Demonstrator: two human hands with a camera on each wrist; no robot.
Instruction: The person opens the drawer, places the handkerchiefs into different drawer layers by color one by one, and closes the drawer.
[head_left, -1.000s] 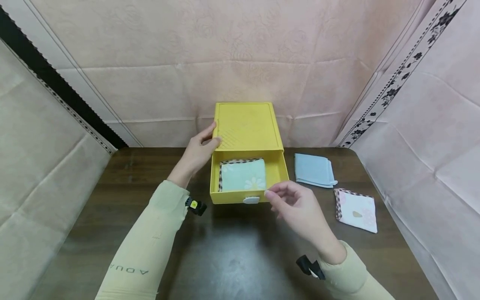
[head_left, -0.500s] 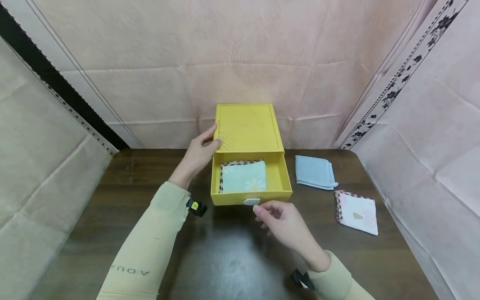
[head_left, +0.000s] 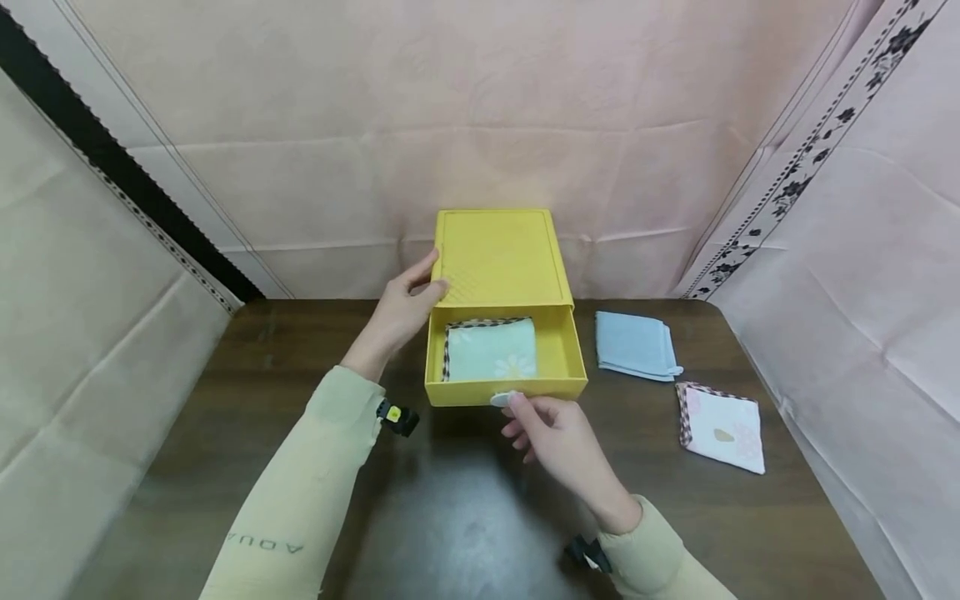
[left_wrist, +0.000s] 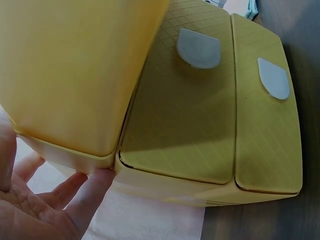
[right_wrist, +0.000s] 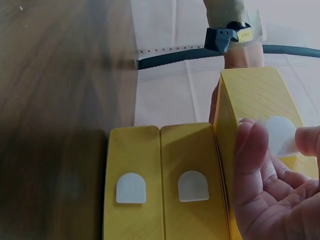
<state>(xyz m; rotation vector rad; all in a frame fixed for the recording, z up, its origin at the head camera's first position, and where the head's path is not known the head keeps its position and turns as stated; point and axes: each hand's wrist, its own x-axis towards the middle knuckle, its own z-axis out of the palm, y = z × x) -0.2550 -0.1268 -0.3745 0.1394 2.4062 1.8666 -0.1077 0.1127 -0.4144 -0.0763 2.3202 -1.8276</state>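
A yellow drawer box (head_left: pixel 495 258) stands at the back of the table with its top drawer (head_left: pixel 555 388) pulled out. Inside that drawer lies a folded mint-green cloth (head_left: pixel 491 354) with a checked edge and a daisy print. My left hand (head_left: pixel 401 304) rests against the box's left side, its fingertips (left_wrist: pixel 102 175) touching the side just below the drawer and its fingers fairly straight. At the drawer front, my right hand (head_left: pixel 551 429) pinches the white pull tab (right_wrist: pixel 280 134) between thumb and fingers.
Two lower drawers with white tabs (right_wrist: pixel 193 186) are closed. To the right of the box lie a folded blue cloth (head_left: pixel 636 343) and a white cloth (head_left: pixel 722 427) with a checked edge. Pale fabric (head_left: pixel 525 108) hangs behind and at both sides of the table.
My right hand has moved left along the drawer front, from its right corner to the white tab, and now pinches it. The left hand stays at the box's side.
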